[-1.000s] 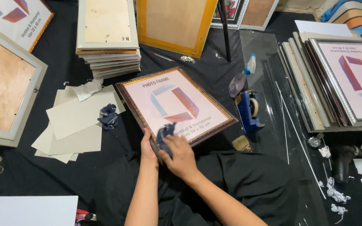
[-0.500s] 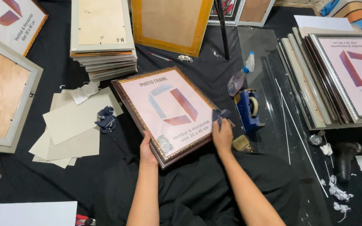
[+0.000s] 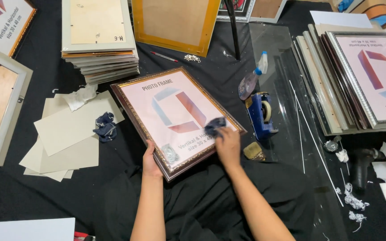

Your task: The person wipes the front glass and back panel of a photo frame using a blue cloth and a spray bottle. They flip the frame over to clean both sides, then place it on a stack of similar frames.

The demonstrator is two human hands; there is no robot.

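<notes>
Pressing the dark blue cloth [image 3: 214, 126] in the right hand [image 3: 228, 143] works best while the left hand [image 3: 150, 157] clamps the photo frame [image 3: 175, 117] edge.

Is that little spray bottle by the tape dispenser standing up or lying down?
Lying down. The spray bottle rests on its side on the black cloth, nozzle pointing away from the person, just beyond the blue tape dispenser.

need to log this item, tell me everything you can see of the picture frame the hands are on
The picture frame is rectangular, with a dark brown moulding and gold beaded trim. Its glazed front shows a pale pink insert with a red and blue emblem. It lies face up, turned at an angle, on black cloth. The left hand grips its near edge; the right hand presses a dark blue rag onto the glazing.
</notes>
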